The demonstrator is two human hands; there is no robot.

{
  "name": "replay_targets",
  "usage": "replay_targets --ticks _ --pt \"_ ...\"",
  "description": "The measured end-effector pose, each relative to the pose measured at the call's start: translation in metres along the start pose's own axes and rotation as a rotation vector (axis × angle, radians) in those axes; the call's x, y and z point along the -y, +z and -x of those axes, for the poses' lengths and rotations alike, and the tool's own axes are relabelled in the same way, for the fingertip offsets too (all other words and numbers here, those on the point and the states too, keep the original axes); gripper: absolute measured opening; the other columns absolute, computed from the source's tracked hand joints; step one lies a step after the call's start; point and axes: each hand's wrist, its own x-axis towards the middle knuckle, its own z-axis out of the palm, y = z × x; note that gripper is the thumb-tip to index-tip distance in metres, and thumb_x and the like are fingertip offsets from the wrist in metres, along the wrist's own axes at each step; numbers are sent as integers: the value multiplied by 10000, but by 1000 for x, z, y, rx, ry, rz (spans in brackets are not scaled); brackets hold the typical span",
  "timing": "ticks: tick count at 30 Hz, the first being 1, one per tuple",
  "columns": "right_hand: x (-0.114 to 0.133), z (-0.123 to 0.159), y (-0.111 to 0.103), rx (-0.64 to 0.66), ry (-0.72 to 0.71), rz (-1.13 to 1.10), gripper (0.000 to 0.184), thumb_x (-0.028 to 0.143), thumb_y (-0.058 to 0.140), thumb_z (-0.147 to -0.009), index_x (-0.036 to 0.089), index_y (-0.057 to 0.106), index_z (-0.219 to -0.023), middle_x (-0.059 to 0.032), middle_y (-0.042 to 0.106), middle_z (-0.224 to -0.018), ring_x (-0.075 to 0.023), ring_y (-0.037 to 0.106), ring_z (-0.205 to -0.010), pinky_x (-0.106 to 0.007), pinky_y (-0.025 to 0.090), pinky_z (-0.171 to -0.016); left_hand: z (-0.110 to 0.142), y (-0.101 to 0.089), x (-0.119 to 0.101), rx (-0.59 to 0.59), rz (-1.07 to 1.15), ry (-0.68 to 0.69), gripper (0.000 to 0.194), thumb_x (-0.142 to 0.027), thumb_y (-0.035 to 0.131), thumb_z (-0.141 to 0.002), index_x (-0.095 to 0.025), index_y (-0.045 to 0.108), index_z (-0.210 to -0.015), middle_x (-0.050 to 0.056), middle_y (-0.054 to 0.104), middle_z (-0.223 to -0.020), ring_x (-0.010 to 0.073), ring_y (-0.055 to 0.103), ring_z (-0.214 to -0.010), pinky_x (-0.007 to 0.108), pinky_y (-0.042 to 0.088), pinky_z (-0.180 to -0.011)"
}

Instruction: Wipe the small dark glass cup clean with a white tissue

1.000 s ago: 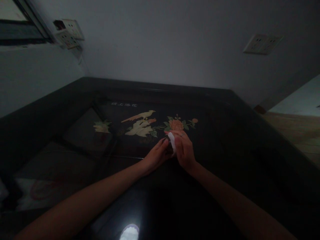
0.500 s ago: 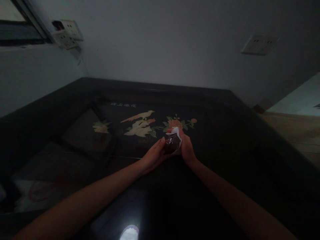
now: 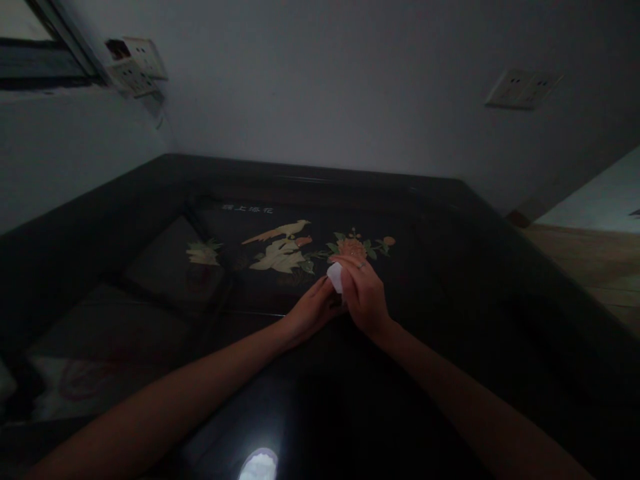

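White tissue (image 3: 335,277), or perhaps thin cloth, sits between the person's two hands, pressed over a dark rounded object near the middle of the view, just above the black glossy surface (image 3: 325,413). Half a second ago that object showed its shiny side between the hands, with the white material gathered along its top and right; now the right hand (image 3: 367,297) has come across, and its fingers and the tissue hide nearly all of it. That shift suggests the tissue is being worked around the object rather than held in one spot, though how much of it has been covered cannot be told. The right fingers are bent over the tissue and gripping it, a ring (image 3: 362,265) showing on one of them. The left hand (image 3: 313,313) is curled in from the other side, apparently steadying the dark object, its fingertips partly hidden. Beyond the hands lies the inlaid flower (image 3: 353,247), with the bird (image 3: 283,231) farther left; both hands look clear of the bird.
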Motion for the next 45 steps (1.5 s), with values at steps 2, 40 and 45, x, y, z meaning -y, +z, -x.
replay_targets --ticks 2,40,45 --pt "-2 0 2 -37 78 -89 374 250 299 -946 183 621 -1123 -104 638 -1129 -214 557 -1085 -392 420 -963 -1 0 0 14 26 0 231 -355 640 -806 -176 619 -951 45 632 -931 176 580 -910 366 451 -892" --pt "-2 3 -1 -198 150 -338 361 305 312 -958 198 656 -986 -75 674 -990 -207 597 -990 -367 437 -901 3 1 -1 -25 17 37 350 -454 685 -744 -121 663 -851 73 682 -878 172 613 -859 316 453 -865" --pt "-3 2 -5 -179 63 -242 339 287 321 -953 195 645 -987 -85 661 -1020 -210 593 -1011 -386 454 -896 5 4 -5 15 77 23 310 -413 613 -825 -136 671 -950 77 692 -972 174 609 -943 329 439 -926"
